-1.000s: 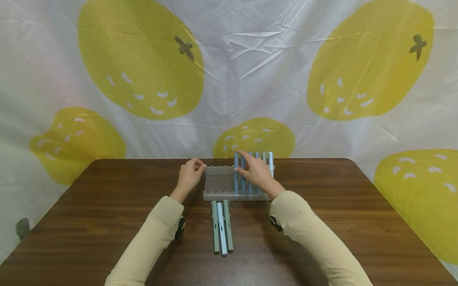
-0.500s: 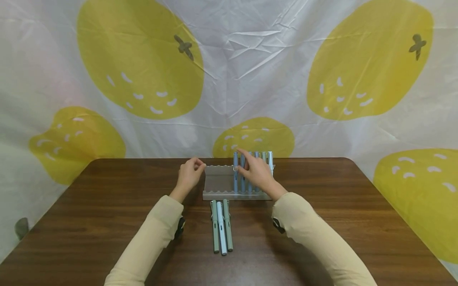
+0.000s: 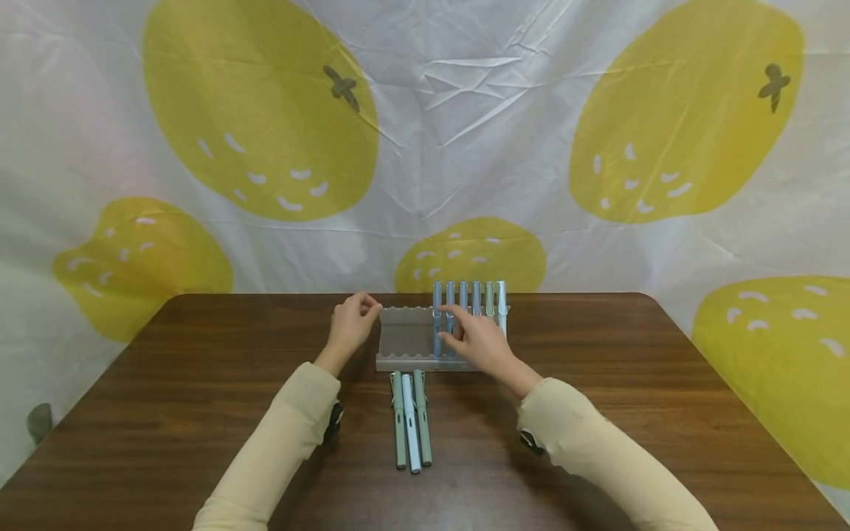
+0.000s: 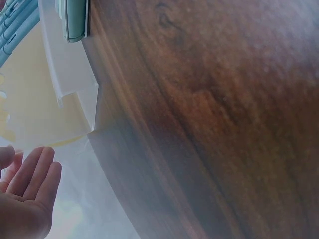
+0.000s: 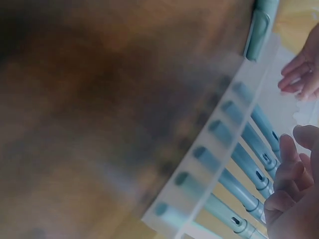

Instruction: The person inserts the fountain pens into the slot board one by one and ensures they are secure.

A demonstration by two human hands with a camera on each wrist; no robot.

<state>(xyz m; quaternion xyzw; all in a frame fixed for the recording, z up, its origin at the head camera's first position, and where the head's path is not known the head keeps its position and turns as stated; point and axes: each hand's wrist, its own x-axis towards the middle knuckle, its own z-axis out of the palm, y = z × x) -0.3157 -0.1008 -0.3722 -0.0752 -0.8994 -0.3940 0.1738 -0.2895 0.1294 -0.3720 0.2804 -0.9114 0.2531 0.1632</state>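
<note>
A clear pen rack (image 3: 406, 341) with scalloped edges stands on the table, and a row of blue, green and pale pens (image 3: 476, 295) leans in its right part. At the rack's upper left corner, my left hand (image 3: 350, 324) pinches the edge between thumb and index finger; its other fingers extend in the left wrist view. My right hand (image 3: 483, 341) hovers before the row, thumb and index finger apart, holding nothing. Nearest those fingertips is the leftmost blue pen (image 3: 437, 324). The right hand hides the lower parts of several pens in the head view.
Two green pens (image 3: 399, 428) (image 3: 423, 428) and one pale blue pen (image 3: 412, 431) lie side by side on the wooden table (image 3: 199, 383) in front of the rack. Behind the table hangs a white cloth (image 3: 465, 147) printed with yellow fruit.
My right hand has let go of the leftmost blue pen and drawn down and slightly right, uncovering the pen tops. The pen stays in the rack. My left hand has not moved.
</note>
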